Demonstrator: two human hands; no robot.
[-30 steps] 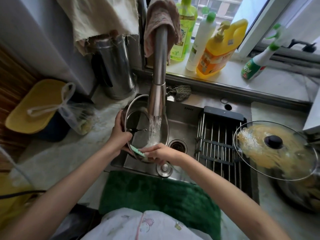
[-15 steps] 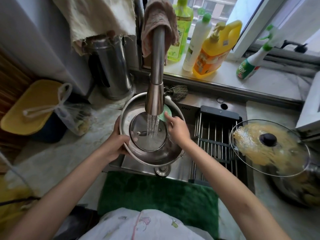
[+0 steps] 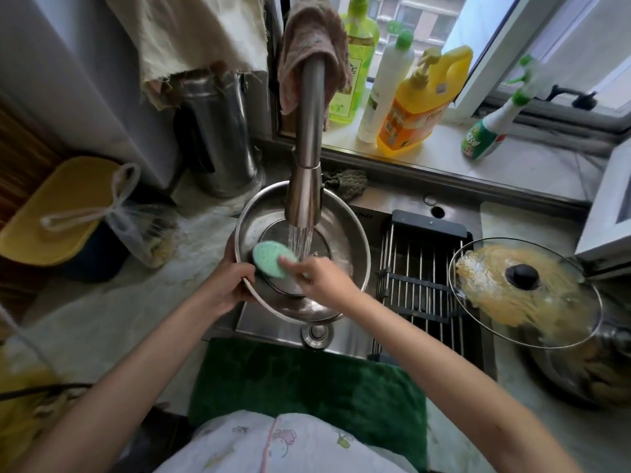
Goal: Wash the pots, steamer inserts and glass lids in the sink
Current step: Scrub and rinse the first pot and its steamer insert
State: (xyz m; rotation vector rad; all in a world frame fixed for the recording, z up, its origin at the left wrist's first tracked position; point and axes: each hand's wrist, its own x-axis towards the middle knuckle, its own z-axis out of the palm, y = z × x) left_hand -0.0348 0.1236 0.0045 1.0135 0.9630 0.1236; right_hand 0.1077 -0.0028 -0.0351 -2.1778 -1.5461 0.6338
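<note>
pot (image 3: 345,233): head view. i see a round steel pot held over the sink (image 3: 355,336), tilted toward me, directly under the faucet (image 3: 305,158), whose stream falls into its bowl. a darker disc lies inside the pot; whether it is a glass lid or the pot's base i cannot tell. my left hand (image 3: 232,285) grips the pot's near-left rim, thumb curled over the edge. my right hand (image 3: 324,278) reaches inside the pot, its fingers pinching a round green sponge (image 3: 271,259) that lies against the inner wall just left of the stream.

a black wire rack (image 3: 423,264) spans the right half of the sink. right of it, a glass lid (image 3: 495,315) smeared with yellow-brown residue, black knob at centre, rests tilted on another pot (image 3: 563,370) on the counter. a pink cloth (image 3: 307,39) drapes over the faucet top. on the sill stand a green bottle (image 3: 356,46), a white bottle (image 3: 386,87), a yellow pump jug (image 3: 416,107) and a spray bottle (image 3: 491,124). a steel kettle (image 3: 218,131) stands at the back left.
</note>
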